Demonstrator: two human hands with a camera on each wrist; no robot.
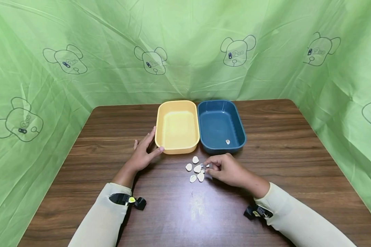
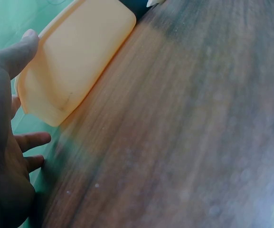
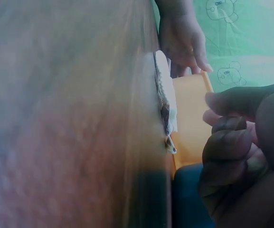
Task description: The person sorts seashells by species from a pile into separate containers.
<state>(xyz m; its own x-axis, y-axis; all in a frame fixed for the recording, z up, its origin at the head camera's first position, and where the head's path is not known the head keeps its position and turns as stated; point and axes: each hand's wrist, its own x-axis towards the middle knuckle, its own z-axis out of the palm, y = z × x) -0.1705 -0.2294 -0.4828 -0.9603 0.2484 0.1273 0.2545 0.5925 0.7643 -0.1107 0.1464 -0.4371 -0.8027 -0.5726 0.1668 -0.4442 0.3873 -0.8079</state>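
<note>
The right hand (image 1: 227,169) was curled over a cluster of white pieces (image 1: 196,169) on the table (image 1: 296,154), its fingertips pinched at one piece. The blue tray (image 1: 221,125), holding one piece (image 1: 227,141), lay just beyond this grip. The left hand (image 1: 145,152) was spread flat against the yellow tray (image 1: 177,126).

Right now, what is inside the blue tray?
One small white piece lies inside the blue tray, near its front wall. The floor just behind that front wall is hidden from the head view.
</note>
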